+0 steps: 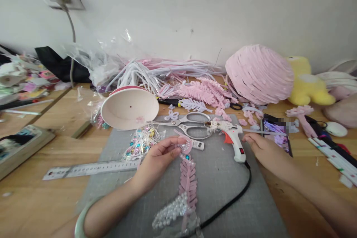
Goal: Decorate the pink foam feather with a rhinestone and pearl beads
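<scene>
My left hand [158, 156] pinches a round pink ornament [188, 145] trimmed with small pearls. Just below it is a teal bead [187, 157], and a pink fuzzy feather shape [187, 180] extends downward over the grey mat. Whether these are joined, I cannot tell. My right hand [269, 154] is beside the white glue gun [237, 143], just under its glue stick [264, 132]. Its fingers reach toward the gun's handle, partly bent, with nothing visible in them. Silver scissors [185, 123] lie behind the ornament.
Clear-wrapped pearls [171, 210] and the gun's black cord [231, 204] lie on the grey mat [111, 193]. A steel ruler [89, 169], beaded strings [142, 141] and a tilted white bowl [129, 108] are leftward. Behind stand pink pipe-cleaner pieces [200, 91] and a pink-wrapped ball [259, 74]; a phone [279, 141] lies right.
</scene>
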The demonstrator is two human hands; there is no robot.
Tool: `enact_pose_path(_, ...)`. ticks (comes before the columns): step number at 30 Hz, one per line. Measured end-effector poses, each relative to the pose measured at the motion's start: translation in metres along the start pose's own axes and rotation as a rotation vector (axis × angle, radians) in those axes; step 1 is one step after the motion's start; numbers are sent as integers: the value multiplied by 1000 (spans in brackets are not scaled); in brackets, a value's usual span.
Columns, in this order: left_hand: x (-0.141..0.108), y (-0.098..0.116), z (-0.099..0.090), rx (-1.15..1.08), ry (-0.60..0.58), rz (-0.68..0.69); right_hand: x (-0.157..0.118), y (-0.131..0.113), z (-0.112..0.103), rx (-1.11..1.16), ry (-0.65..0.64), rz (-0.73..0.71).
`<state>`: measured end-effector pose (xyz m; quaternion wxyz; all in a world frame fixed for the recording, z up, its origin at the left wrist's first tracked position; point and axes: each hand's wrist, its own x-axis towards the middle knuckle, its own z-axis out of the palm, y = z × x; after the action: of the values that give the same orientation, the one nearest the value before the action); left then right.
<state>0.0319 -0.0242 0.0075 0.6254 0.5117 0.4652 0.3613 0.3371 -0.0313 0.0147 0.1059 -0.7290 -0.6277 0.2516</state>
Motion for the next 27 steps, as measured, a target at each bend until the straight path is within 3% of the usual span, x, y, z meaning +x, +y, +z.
enact_pose_path(5,-1,1,3,107,16,73,4,-20,8,-201,-74,54)
enact_pose_path(9,0,0,1,132,13,125,10,-25,11,-131,-83,101)
enact_pose_path(12,0,-1,0,141,12,125,10,-19,13,248,-145,200)
enact_pose_path(16,1,-1,0,172,43,102,1,-17,14,900,-115,266)
enact_pose_path(20,1,1,-1,178,106,165,-6,-25,11,1144,-201,251)
enact_pose_path(23,0,0,-3,145,217,259,-10,-30,13,1121,-194,211)
enact_pose_path(25,0,-3,-5,101,282,308,-15,-31,16,959,-100,197)
enact_pose_path(27,1,-5,-6,50,310,328,-23,-33,19,700,-99,164)
